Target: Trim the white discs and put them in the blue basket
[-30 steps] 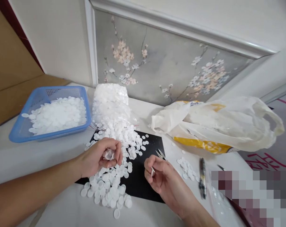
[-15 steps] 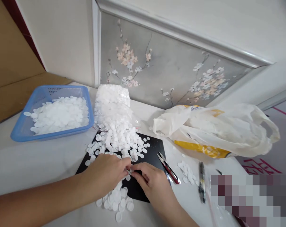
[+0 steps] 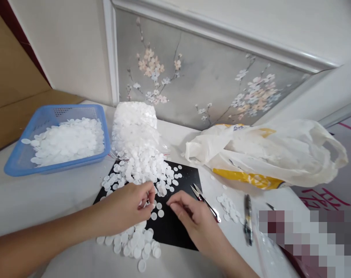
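A white tabletop [image 3: 27, 200] stands against a panel painted with blossoms [image 3: 198, 69]. White discs [image 3: 136, 243] lie loose on and off a black mat [image 3: 172, 227]; more fill a blue basket [image 3: 16, 164] at left and a clear bag [image 3: 135, 119] behind.

Caution: a low sweep of the left forearm could scatter the near discs, which overlap unsecured. The thread snips [image 3: 212, 209] lie just beside the right hand [image 3: 198, 220], blade tips apart; a careless sideways reach could cause a nick.

Pose: the left hand [image 3: 132, 204] is over the mat, fingers curled, thumb opposite the forefinger. The right faces it, thumb and forefinger forward, near each other. From here I cannot tell whether either grips a disc.
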Tool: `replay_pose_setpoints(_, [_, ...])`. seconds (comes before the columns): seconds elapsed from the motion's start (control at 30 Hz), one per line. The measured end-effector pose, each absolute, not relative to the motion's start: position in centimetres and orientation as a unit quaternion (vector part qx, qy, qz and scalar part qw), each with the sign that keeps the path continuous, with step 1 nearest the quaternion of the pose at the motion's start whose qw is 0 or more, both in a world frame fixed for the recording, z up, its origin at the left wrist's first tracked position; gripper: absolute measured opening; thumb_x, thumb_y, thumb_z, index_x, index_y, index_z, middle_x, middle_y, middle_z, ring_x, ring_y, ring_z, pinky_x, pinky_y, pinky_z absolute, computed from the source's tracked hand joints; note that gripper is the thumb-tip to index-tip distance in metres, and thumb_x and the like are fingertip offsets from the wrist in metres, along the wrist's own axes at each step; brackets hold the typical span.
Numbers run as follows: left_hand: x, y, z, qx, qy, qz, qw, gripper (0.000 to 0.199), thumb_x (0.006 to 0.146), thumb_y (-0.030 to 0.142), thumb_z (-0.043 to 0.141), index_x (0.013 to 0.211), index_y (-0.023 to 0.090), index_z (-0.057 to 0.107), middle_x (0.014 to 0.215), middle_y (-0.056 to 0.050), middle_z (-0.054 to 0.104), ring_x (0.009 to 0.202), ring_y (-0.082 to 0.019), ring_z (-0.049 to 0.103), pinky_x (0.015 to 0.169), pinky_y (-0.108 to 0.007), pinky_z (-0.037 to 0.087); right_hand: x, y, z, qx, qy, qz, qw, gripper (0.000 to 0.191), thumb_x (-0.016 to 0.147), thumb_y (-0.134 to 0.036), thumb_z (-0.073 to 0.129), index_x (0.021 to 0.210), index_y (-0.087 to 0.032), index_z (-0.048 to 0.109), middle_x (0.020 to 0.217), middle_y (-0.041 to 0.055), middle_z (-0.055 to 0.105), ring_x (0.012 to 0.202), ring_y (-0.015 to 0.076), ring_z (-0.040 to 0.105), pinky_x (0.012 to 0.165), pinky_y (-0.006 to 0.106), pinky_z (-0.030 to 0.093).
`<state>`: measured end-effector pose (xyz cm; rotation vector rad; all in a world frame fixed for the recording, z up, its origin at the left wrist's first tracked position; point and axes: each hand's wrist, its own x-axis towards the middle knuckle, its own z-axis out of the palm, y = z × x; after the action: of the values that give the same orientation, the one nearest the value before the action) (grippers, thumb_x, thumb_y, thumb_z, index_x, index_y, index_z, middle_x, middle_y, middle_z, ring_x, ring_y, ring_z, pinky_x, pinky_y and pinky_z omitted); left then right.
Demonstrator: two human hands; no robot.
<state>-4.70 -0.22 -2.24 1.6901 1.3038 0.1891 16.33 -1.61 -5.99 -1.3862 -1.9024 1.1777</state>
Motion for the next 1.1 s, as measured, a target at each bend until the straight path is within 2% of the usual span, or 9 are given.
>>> replay_pose_setpoints(0.1, [-4.9, 0.4, -2.0, 0.569, 0.506, 0.15, 0.63, 0.006, 0.076, 0.022, 0.046, 0.074, 0.023, 0.04, 0.054, 0.007, 0.047, 0.047, -0.01, 0.029, 0.044, -0.022, 0.019, 16.3, -1.9, -7.0, -0.469, -0.803, 0.306, 0.206, 0.005, 0.086, -0.019, 0.059, 0.087, -0.021, 0.063, 0.063, -0.0033, 0.057, 0.054, 0.0129, 0.051, 0.05, 0.023, 0.034])
replay_pose_setpoints(0.2, [-5.0, 0.8, -2.3, 0.472, 0.447, 0.224, 0.726, 0.009, 0.071, 0.018, 0.044, 0.067, 0.022, 0.037, 0.057, 0.002, 0.056, 0.051, -0.011, 0.032, 0.044, -0.022, 0.018, 16.2, -2.0, -8.1, -0.398, -0.874, 0.186, 0.208, 0.011, 0.09, -0.016, 0.054, 0.089, -0.02, 0.064, 0.073, 0.0015, 0.065, 0.061, 0.0152, 0.059, 0.055, 0.025, 0.039])
replay_pose_setpoints(0.3, [-5.0, 0.8, -2.7, 0.435, 0.432, 0.256, 0.747, 0.009, 0.064, 0.013, 0.044, 0.067, 0.021, 0.041, 0.051, 0.002, 0.055, 0.046, -0.009, 0.025, 0.042, -0.024, 0.014, 15.9, -1.9, -8.3, -0.373, -0.888, 0.124, 0.239, 0.023, 0.091, -0.013, 0.045, 0.081, -0.018, 0.065, 0.066, 0.0019, 0.061, 0.057, 0.0144, 0.055, 0.052, 0.025, 0.036])
replay_pose_setpoints(0.37, [-4.8, 0.6, -2.9, 0.43, 0.441, 0.251, 0.747, 0.011, 0.064, 0.013, 0.044, 0.072, 0.019, 0.048, 0.048, 0.003, 0.054, 0.045, -0.009, 0.024, 0.042, -0.024, 0.013, 15.7, -1.8, -7.9, -0.434, -0.839, 0.189, 0.268, 0.02, 0.087, -0.013, 0.048, 0.075, -0.018, 0.064, 0.059, -0.0015, 0.053, 0.051, 0.0116, 0.047, 0.049, 0.024, 0.032])
replay_pose_setpoints(0.5, [-4.2, 0.1, -3.4, 0.463, 0.486, 0.227, 0.705, 0.016, 0.083, 0.029, 0.05, 0.077, 0.016, 0.057, 0.051, 0.003, 0.055, 0.043, -0.006, 0.028, 0.042, -0.022, 0.016, 15.1, -1.9, -6.2, -0.551, -0.645, 0.443, 0.289, 0.017, 0.082, -0.027, 0.056, 0.068, -0.018, 0.059, 0.053, -0.0069, 0.034, 0.047, 0.0083, 0.028, 0.044, 0.022, 0.021])
replay_pose_setpoints(0.57, [-3.8, -0.2, -3.6, 0.483, 0.497, 0.222, 0.686, 0.022, 0.085, 0.039, 0.055, 0.08, 0.017, 0.058, 0.055, 0.004, 0.057, 0.043, -0.005, 0.03, 0.042, -0.021, 0.018, 15.0, -1.9, -5.7, -0.544, -0.568, 0.54, 0.3, 0.023, 0.083, -0.036, 0.058, 0.068, -0.017, 0.056, 0.053, -0.0077, 0.031, 0.047, 0.0073, 0.022, 0.043, 0.023, 0.017])
replay_pose_setpoints(0.67, [-3.4, -0.5, -3.7, 0.499, 0.501, 0.22, 0.672, 0.02, 0.082, 0.038, 0.06, 0.081, 0.018, 0.058, 0.061, 0.004, 0.062, 0.045, -0.005, 0.031, 0.044, -0.02, 0.023, 14.9, -2.0, -5.8, -0.504, -0.49, 0.639, 0.313, 0.032, 0.081, -0.045, 0.063, 0.068, -0.017, 0.055, 0.05, -0.0104, 0.023, 0.044, 0.0053, 0.013, 0.042, 0.024, 0.01])
replay_pose_setpoints(0.83, [-3.3, -0.6, -3.7, 0.521, 0.518, 0.217, 0.643, 0.019, 0.082, 0.037, 0.059, 0.077, 0.019, 0.053, 0.068, 0.003, 0.067, 0.044, -0.005, 0.031, 0.043, -0.021, 0.023, 14.8, -2.1, -6.4, -0.438, -0.43, 0.72, 0.323, 0.035, 0.081, -0.049, 0.067, 0.073, -0.015, 0.058, 0.047, -0.0126, 0.019, 0.042, 0.004, 0.01, 0.041, 0.023, 0.006])
replay_pose_setpoints(1.1, [-3.3, -0.3, -3.9, 0.487, 0.471, 0.257, 0.689, 0.016, 0.086, 0.033, 0.054, 0.081, 0.019, 0.05, 0.073, 0.002, 0.067, 0.048, -0.005, 0.034, 0.047, -0.021, 0.024, 14.8, -2.1, -6.8, -0.427, -0.393, 0.736, 0.349, 0.034, 0.08, -0.046, 0.068, 0.071, -0.018, 0.05, 0.049, -0.013, 0.022, 0.041, 0.0031, 0.01, 0.039, 0.021, 0.007])
